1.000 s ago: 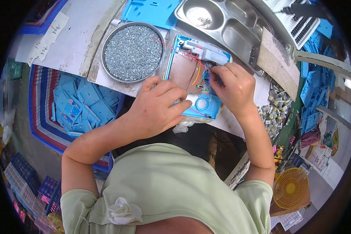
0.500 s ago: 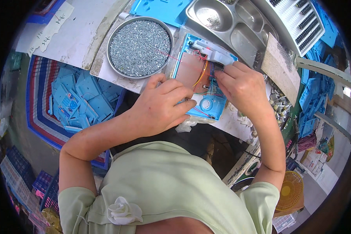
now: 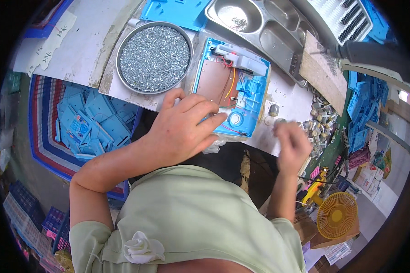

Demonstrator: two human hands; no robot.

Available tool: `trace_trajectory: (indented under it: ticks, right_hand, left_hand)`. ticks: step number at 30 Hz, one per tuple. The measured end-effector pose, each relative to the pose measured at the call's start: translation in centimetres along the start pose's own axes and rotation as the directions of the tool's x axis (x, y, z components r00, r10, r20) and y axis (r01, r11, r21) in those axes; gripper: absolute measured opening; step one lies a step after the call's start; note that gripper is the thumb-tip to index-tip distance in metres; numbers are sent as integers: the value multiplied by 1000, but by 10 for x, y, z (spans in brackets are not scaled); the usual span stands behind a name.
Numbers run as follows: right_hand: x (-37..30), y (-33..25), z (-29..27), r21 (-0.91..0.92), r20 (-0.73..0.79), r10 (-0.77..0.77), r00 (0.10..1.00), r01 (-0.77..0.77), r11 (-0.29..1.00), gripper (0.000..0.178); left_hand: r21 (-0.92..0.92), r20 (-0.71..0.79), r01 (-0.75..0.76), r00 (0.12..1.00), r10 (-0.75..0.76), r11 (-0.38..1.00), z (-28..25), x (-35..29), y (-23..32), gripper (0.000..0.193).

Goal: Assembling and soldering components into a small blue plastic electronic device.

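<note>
A blue plastic casing (image 3: 262, 98) lies on the bench, with a brown board (image 3: 212, 82), a white-grey module (image 3: 241, 60) and red, yellow and blue wires inside. My left hand (image 3: 187, 123) is open at its near left edge, fingers apart and their tips by the rim. My right hand (image 3: 292, 145) is right of the casing, smeared by motion. Its fingertips are at a small grey part, close to a small metal block (image 3: 274, 109); whether they grip anything cannot be made out.
A round pan of screws (image 3: 155, 57) stands left of the casing. Behind it is a metal compartment tray (image 3: 257, 32). Small metal parts (image 3: 321, 120) are heaped right. A dark cylindrical tool (image 3: 364, 51) juts in at upper right. A bin of blue parts (image 3: 89, 120) is at left.
My right hand has left the casing and moved right and toward me. The dark cylindrical tool has come into view at upper right. My left hand stays by the casing; the view has shifted slightly.
</note>
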State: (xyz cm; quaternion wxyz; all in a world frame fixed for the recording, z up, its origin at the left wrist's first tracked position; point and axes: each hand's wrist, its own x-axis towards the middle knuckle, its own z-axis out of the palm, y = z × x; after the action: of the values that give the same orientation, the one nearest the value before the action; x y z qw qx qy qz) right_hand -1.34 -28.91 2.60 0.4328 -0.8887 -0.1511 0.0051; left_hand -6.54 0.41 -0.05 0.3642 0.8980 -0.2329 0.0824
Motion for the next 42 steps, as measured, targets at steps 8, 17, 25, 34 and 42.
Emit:
trace_trajectory:
  ticks: [8,17,25,34,42]
  right_hand:
    - [13,-36,13,67,290,-428,856,428,901,49]
    - [14,-49,87,-241,233,-531,815,578,780,37]
    - [2,-59,108,-246,221,-473,853,518,819,34]
    - [55,-40,34,-71,282,-503,817,541,838,25]
    - [320,60,-72,-619,-286,-523,803,262,740,12]
  left_hand:
    - [-56,104,-318,941,323,946,19,0,10,37]
    - [130,-139,87,988,-69,988,-10,-47,-19,15]
    - [-57,257,38,966,-22,998,-26,-54,-8,16]
    - [-234,-1,-90,996,92,968,-10,-31,-45,22]
    - [-314,215,35,976,35,949,-32,-8,-42,15]
